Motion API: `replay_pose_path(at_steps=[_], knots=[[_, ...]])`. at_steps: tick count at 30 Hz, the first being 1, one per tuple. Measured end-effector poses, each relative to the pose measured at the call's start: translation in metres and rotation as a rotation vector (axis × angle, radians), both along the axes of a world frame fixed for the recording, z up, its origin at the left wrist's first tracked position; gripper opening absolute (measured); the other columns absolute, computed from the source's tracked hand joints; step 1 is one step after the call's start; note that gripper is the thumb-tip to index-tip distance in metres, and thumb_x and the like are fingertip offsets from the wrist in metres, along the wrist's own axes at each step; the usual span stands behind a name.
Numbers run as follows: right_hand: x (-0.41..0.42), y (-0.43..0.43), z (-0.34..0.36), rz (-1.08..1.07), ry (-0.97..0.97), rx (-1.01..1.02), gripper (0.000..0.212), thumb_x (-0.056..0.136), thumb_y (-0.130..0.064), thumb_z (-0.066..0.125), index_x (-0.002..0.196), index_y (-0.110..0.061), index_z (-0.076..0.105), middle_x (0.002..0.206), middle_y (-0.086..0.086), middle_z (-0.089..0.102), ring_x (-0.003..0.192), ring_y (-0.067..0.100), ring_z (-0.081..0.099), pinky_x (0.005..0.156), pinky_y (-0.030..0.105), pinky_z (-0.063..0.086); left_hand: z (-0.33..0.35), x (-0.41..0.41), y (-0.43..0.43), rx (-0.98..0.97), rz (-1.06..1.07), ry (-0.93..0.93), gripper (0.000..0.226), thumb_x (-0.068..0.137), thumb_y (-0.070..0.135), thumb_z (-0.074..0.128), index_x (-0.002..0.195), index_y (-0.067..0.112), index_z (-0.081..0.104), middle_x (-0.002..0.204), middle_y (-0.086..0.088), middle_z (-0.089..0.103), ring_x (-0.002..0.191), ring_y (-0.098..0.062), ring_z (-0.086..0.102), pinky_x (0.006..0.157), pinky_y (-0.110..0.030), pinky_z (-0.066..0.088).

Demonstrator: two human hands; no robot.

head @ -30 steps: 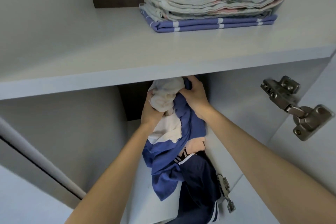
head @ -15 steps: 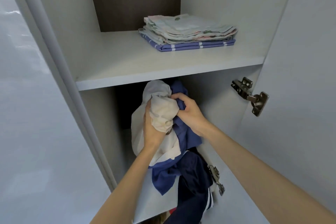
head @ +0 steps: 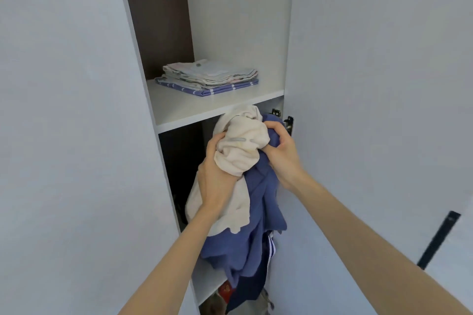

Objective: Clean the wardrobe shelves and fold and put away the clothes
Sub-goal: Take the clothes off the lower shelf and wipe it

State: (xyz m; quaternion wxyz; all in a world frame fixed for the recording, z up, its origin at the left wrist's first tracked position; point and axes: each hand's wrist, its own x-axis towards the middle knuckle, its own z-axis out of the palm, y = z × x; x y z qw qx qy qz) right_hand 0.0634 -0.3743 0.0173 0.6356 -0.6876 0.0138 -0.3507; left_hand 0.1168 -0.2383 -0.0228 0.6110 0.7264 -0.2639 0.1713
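Observation:
A crumpled bundle of clothes hangs in front of the open wardrobe: a cream garment (head: 240, 151) on top, a blue garment (head: 258, 215) under it and a dark navy piece with white stripes (head: 266, 263) at the bottom. My left hand (head: 215, 179) grips the cream cloth from the left. My right hand (head: 281, 153) grips the bundle from the right, fingers curled into the blue cloth. The bundle is just below the front edge of the white shelf (head: 204, 110). A folded stack of clothes (head: 210, 77) lies on that shelf.
The wardrobe's left panel (head: 76, 135) and its open right door (head: 371, 84) flank the narrow opening. A metal hinge (head: 288, 120) sits by my right hand. A lower shelf (head: 207, 281) shows under the bundle, with a red item (head: 226, 290) below it.
Both hands have pulled the bundle out from under the shelf towards me. My view has backed away, so more of the door and the side panel shows.

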Motion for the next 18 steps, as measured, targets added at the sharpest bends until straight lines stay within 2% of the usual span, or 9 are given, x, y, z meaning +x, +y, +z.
replay_pose_path(at_steps=[4, 6, 9, 12, 15, 18], knots=[[-0.058, 0.009, 0.03, -0.128, -0.075, 0.021, 0.024, 0.087, 0.001, 0.065, 0.107, -0.012, 0.06, 0.101, -0.014, 0.064, 0.092, -0.004, 0.06, 0.084, 0.015, 0.048, 0.035, -0.042, 0.001, 0.014, -0.127, -0.014, 0.058, 0.078, 0.033, 0.076, 0.12, 0.055, 0.043, 0.098, 0.036, 0.059, 0.092, 0.012, 0.057, 0.078, -0.015, 0.046], [-0.087, 0.009, 0.045, -0.173, -0.103, 0.004, 0.022, 0.088, -0.001, 0.064, 0.106, -0.013, 0.06, 0.1, -0.015, 0.064, 0.094, -0.002, 0.061, 0.086, 0.016, 0.049, 0.054, -0.063, -0.002, 0.019, -0.19, -0.029, 0.058, 0.079, 0.028, 0.076, 0.112, 0.061, 0.04, 0.095, 0.041, 0.058, 0.089, 0.015, 0.057, 0.074, -0.01, 0.044], [-0.132, 0.002, 0.066, -0.225, -0.121, -0.06, 0.022, 0.09, -0.007, 0.065, 0.11, -0.012, 0.06, 0.108, -0.008, 0.065, 0.103, 0.005, 0.061, 0.092, 0.02, 0.049, 0.075, -0.096, -0.009, 0.022, -0.28, -0.067, 0.061, 0.081, 0.022, 0.075, 0.111, 0.06, 0.038, 0.089, 0.047, 0.056, 0.084, 0.02, 0.055, 0.068, 0.001, 0.039], [-0.181, -0.008, 0.078, -0.276, -0.129, -0.107, 0.023, 0.09, -0.01, 0.067, 0.111, -0.013, 0.061, 0.115, -0.001, 0.065, 0.106, 0.007, 0.061, 0.09, 0.018, 0.049, 0.088, -0.138, -0.019, 0.02, -0.362, -0.098, 0.059, 0.081, 0.016, 0.075, 0.111, 0.054, 0.041, 0.087, 0.045, 0.057, 0.078, 0.019, 0.056, 0.067, 0.0, 0.039], [-0.237, -0.017, 0.081, -0.32, -0.118, -0.121, 0.022, 0.09, -0.011, 0.067, 0.111, -0.015, 0.061, 0.115, -0.003, 0.065, 0.107, 0.008, 0.061, 0.093, 0.021, 0.05, 0.091, -0.185, -0.033, 0.007, -0.446, -0.093, 0.056, 0.08, 0.013, 0.074, 0.113, 0.048, 0.047, 0.087, 0.039, 0.06, 0.075, 0.012, 0.06, 0.067, -0.01, 0.047], [-0.298, -0.027, 0.078, -0.376, -0.103, -0.136, 0.023, 0.09, -0.01, 0.067, 0.112, -0.012, 0.061, 0.111, -0.007, 0.064, 0.106, 0.009, 0.061, 0.095, 0.026, 0.051, 0.086, -0.239, -0.048, -0.009, -0.518, -0.065, 0.055, 0.079, 0.014, 0.074, 0.117, 0.043, 0.049, 0.093, 0.035, 0.062, 0.08, 0.008, 0.062, 0.079, -0.032, 0.054]])
